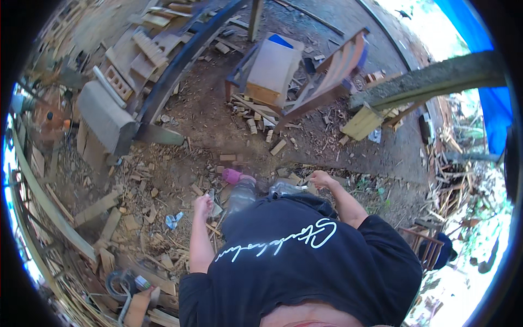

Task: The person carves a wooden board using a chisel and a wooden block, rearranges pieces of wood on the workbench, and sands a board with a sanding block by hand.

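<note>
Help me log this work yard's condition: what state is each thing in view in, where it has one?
Left hand: fingers curled; whether it holds anything is unclear.
Right hand: fingers bent; contents unclear.
Pink footwear: worn.
Dark T-shirt: worn.
Blue-and-white wrapper: crumpled.
Wood offcuts: loose, scattered.
Dirt ground: littered.
Blue tarp: hanging.

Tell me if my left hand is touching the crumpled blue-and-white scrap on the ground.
Apart. The head view shows a strip of littered ground between your left hand and the crumpled blue-and-white scrap.
</note>
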### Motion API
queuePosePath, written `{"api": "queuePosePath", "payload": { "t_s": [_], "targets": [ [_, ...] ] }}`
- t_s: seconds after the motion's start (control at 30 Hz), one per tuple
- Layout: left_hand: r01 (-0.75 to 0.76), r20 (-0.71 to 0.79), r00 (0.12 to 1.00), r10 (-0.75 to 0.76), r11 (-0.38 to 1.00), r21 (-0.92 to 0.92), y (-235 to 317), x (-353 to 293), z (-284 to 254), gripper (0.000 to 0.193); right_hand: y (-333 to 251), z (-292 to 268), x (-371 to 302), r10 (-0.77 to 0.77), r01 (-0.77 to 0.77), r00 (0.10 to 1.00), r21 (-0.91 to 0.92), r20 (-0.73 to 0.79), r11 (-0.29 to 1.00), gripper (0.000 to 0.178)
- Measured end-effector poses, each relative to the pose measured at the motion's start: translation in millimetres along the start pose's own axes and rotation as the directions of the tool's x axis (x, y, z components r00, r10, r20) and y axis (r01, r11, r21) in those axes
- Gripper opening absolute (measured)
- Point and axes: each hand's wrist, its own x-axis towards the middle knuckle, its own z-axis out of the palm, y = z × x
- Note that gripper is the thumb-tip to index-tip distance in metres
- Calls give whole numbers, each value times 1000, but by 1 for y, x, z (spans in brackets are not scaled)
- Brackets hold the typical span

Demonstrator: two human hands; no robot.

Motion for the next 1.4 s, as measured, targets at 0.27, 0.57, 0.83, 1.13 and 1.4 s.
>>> {"api": "queuePosePath", "payload": {
  "t_s": [0.27, 0.57, 0.83, 1.13, 1.4],
  "targets": [
    [-158, 64, 986, 152, 982, 105, 25, -18, 59, 14, 100, 61, -44, 66, 18, 974, 366, -216, 931, 19],
    [102, 150, 972, -179, 903, 417, -37, -34, 95, 14, 237, 167, -132, 329, -302, 941, 244, -79, 922, 33],
    [59, 193, 933, -305, 658, 751, 14, 2, 116, 16, 182, 201, -148, 493, -271, 841, 617, -222, 739, 27],
    [-621, 470, 764, 442, 700, 353, 125, -22, 304, 33, 186, 235, -164, 362, -4, 800, 600, -478, 800, 35],
    [-793, 267, 578, 771, 608, -38, 256, -170, 435, 35, 229, 42, -209, 454, 328, 651, 765, -609, 555, 35]
  ]
}}
